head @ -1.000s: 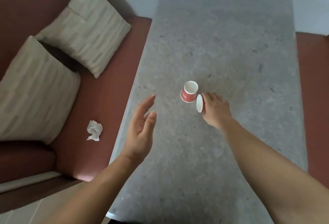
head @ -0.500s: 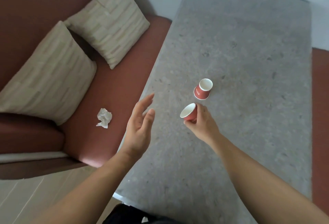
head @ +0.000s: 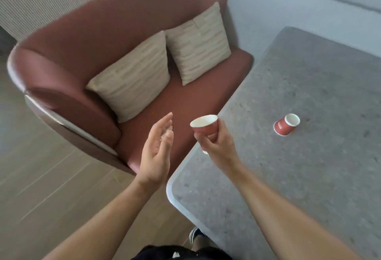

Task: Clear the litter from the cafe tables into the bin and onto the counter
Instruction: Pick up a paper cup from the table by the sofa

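Head view, looking down. Wooden floor (head: 41, 177) at left; red-brown sofa (head: 68, 63) with curved back, its seat running along the left edge of the grey speckled table (head: 309, 167), which fills the right half. Two beige ribbed cushions lean against the sofa back: near cushion (head: 134, 78) and far cushion (head: 198, 43), side by side and touching at one corner.

Both bare forearms enter from the bottom edge. Left hand (head: 156, 152): released, fingers straight and together, palm turned rightward, holding nothing; it hovers over the front of the sofa seat, just left of the table's near corner. Right hand (head: 218, 148): grasping the held cup (head: 206, 127), fingers and thumb curled round its lower body.

Held cup: red paper with white lining and white print, raised above the table's left edge, mouth up and tilted leftward. It projects from the top of the right hand, just beside the left fingertips but apart from them.

Other cup (head: 286, 124): same red paper, resting on the table with its narrow end uppermost, well to the right of the right hand, untouched.

Shoe (head: 195, 235) at the bottom edge, beside the table's near rim
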`<state>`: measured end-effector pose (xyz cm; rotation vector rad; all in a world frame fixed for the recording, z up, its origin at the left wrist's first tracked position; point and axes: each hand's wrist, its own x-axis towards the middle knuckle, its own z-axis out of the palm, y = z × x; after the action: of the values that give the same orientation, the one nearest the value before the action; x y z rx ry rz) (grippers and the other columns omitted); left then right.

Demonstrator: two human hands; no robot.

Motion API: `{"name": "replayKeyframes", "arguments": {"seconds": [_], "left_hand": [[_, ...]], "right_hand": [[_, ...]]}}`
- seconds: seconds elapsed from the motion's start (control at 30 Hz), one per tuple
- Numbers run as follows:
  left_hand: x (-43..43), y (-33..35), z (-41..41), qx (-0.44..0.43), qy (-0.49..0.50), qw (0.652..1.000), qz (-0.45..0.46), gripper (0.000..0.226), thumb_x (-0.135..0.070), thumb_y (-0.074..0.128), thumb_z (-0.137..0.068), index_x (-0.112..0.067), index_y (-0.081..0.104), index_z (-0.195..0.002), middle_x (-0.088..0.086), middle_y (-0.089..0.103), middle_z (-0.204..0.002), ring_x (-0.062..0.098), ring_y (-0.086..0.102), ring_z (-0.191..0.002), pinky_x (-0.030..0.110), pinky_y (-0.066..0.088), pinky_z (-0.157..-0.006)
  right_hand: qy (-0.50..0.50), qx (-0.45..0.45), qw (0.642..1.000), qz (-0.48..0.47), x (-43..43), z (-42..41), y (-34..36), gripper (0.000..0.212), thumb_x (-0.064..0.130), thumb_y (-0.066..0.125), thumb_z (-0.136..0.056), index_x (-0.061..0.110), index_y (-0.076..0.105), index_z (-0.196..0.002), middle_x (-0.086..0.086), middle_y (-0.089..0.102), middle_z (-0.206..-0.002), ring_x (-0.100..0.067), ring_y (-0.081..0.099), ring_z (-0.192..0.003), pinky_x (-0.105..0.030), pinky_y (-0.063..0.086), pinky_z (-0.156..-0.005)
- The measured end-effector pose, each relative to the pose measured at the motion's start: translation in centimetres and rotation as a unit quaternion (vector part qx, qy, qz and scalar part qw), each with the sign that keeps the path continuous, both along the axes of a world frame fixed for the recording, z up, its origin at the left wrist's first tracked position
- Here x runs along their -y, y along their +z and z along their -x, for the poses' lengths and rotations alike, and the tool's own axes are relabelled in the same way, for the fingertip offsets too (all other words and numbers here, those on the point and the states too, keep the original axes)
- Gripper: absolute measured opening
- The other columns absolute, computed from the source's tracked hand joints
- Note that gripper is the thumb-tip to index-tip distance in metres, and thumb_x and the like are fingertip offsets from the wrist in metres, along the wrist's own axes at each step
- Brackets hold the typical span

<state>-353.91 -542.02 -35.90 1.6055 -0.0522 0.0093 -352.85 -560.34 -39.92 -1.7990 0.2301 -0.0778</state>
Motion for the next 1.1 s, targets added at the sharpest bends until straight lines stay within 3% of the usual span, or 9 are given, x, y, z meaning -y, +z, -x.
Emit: {"name": "replayKeyframes", "arguments": {"seconds": [0.13, 0.27, 0.3, 0.37, 0.43, 0.53, 0.73, 0.9, 1.1], "left_hand": [[-7.1, 2.2, 3.0, 0.033, 0.057, 0.998, 0.002, 0.057, -0.044, 0.050, -0.101, -0.014, 0.052, -0.151, -0.007, 0.058, -0.150, 0.013, 0.050, -0.146, 0.049, 0.041, -0.122], [-14.9, 4.8, 7.0, 0.051, 0.119, 0.992, 0.014, 0.055, -0.047, 0.049, -0.099, -0.023, 0.054, -0.148, -0.009, 0.059, -0.150, 0.012, 0.051, -0.145, 0.053, 0.040, -0.123], [-17.0, 5.3, 8.2, 0.058, 0.136, 0.989, 0.015, 0.055, -0.047, 0.049, -0.100, -0.022, 0.054, -0.148, -0.009, 0.060, -0.150, 0.011, 0.051, -0.145, 0.053, 0.040, -0.123], [-20.8, 5.9, 10.4, 0.063, 0.164, 0.984, 0.016, 0.050, -0.038, 0.049, -0.104, -0.017, 0.053, -0.149, -0.006, 0.060, -0.151, 0.011, 0.052, -0.144, 0.054, 0.039, -0.123], [-25.1, 6.6, 13.0, 0.069, 0.196, 0.978, 0.009, 0.048, -0.033, 0.045, -0.105, -0.017, 0.053, -0.149, -0.010, 0.062, -0.148, 0.009, 0.052, -0.143, 0.051, 0.041, -0.122], [-31.0, 7.7, 16.4, 0.083, 0.245, 0.966, 0.002, 0.048, -0.033, 0.045, -0.105, -0.018, 0.052, -0.150, -0.019, 0.062, -0.146, 0.004, 0.054, -0.142, 0.044, 0.043, -0.121], [-40.2, 9.4, 21.5, 0.103, 0.341, 0.934, 0.000, 0.062, -0.053, 0.049, -0.099, -0.021, 0.051, -0.152, -0.016, 0.057, -0.152, 0.005, 0.052, -0.144, 0.053, 0.041, -0.122], [-46.1, 9.4, 22.7, 0.110, 0.413, 0.904, -0.003, 0.060, -0.053, 0.049, -0.098, -0.022, 0.053, -0.150, -0.016, 0.059, -0.150, 0.007, 0.052, -0.144, 0.055, 0.041, -0.122], [-53.6, 9.4, 20.2, 0.112, 0.475, 0.873, -0.009, 0.053, -0.049, 0.049, -0.100, -0.025, 0.057, -0.146, -0.015, 0.062, -0.147, 0.009, 0.054, -0.142, 0.055, 0.042, -0.121]], "right_hand": [[0.033, 0.039, 0.996, -0.075, -8.1, 1.6, 4.4, 0.046, 0.036, 0.080, -0.080, 0.022, 0.060, -0.119, 0.026, 0.073, -0.092, 0.007, 0.070, -0.081, -0.015, 0.056, -0.064], [0.106, 0.056, 0.987, -0.108, -17.1, 4.1, 7.9, 0.055, 0.047, 0.079, -0.077, 0.031, 0.058, -0.125, 0.003, 0.075, -0.105, -0.023, 0.076, -0.097, -0.052, 0.066, -0.070], [0.125, 0.067, 0.984, -0.104, -19.5, 4.8, 8.5, 0.055, 0.050, 0.078, -0.076, 0.035, 0.058, -0.126, 0.004, 0.074, -0.105, -0.023, 0.074, -0.100, -0.054, 0.065, -0.076], [0.152, 0.093, 0.978, -0.109, -23.9, 6.0, 9.6, 0.052, 0.050, 0.076, -0.077, 0.037, 0.058, -0.124, 0.015, 0.073, -0.103, -0.011, 0.071, -0.101, -0.041, 0.064, -0.083], [0.182, 0.113, 0.967, -0.138, -28.9, 7.7, 10.5, 0.045, 0.045, 0.077, -0.080, 0.034, 0.059, -0.120, 0.021, 0.073, -0.098, 0.000, 0.069, -0.090, -0.021, 0.058, -0.077], [0.240, 0.120, 0.947, -0.174, -35.8, 9.7, 11.6, 0.038, 0.039, 0.077, -0.084, 0.031, 0.061, -0.118, 0.022, 0.072, -0.089, 0.006, 0.066, -0.077, -0.014, 0.055, -0.066], [0.316, 0.113, 0.923, -0.190, -46.3, 12.1, 12.8, 0.054, 0.043, 0.077, -0.082, 0.013, 0.059, -0.123, 0.021, 0.068, -0.092, 0.005, 0.064, -0.077, -0.014, 0.053, -0.063], [0.381, 0.099, 0.902, -0.178, -53.1, 11.6, 12.8, 0.044, 0.031, 0.075, -0.089, 0.027, 0.055, -0.129, 0.030, 0.068, -0.095, 0.010, 0.065, -0.081, -0.013, 0.054, -0.065], [0.416, 0.072, 0.884, -0.200, -61.9, 7.8, 12.7, 0.064, 0.052, 0.075, -0.077, 0.022, 0.056, -0.130, 0.023, 0.067, -0.094, 0.002, 0.065, -0.080, -0.020, 0.055, -0.061]]}}
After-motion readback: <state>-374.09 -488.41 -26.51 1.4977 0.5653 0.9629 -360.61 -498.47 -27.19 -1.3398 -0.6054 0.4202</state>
